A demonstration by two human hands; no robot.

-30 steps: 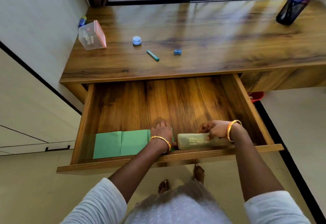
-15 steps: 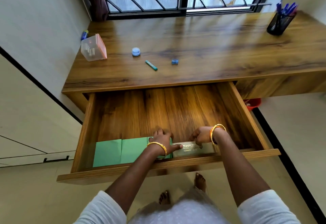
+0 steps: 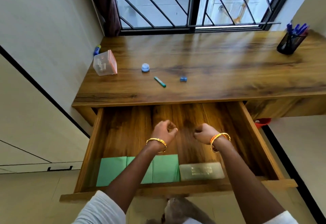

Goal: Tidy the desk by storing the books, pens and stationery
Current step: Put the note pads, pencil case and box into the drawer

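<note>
The wooden drawer (image 3: 254,140) stands pulled out below the desk (image 3: 211,68). Along its front edge lie green books (image 3: 164,169) and, to their right, a pale translucent pencil box (image 3: 201,170). My left hand (image 3: 165,132) and my right hand (image 3: 204,133) hover above the drawer's middle, fingers curled, holding nothing, well clear of the books and box. On the desk lie a small blue round case (image 3: 145,67), a green stick-shaped item (image 3: 160,82) and a blue sharpener (image 3: 183,79). A black mesh pen holder (image 3: 291,42) with blue pens stands at the far right.
A clear plastic container with a pink lid (image 3: 105,63) sits at the desk's left end, a blue and yellow item (image 3: 97,49) behind it by the wall. A barred window (image 3: 194,3) runs behind the desk. Something red (image 3: 262,121) shows under the desk, right of the drawer.
Both hands let go of the pencil box and the books at the drawer's front and lifted toward the drawer's middle. The box now rests beside the green books.
</note>
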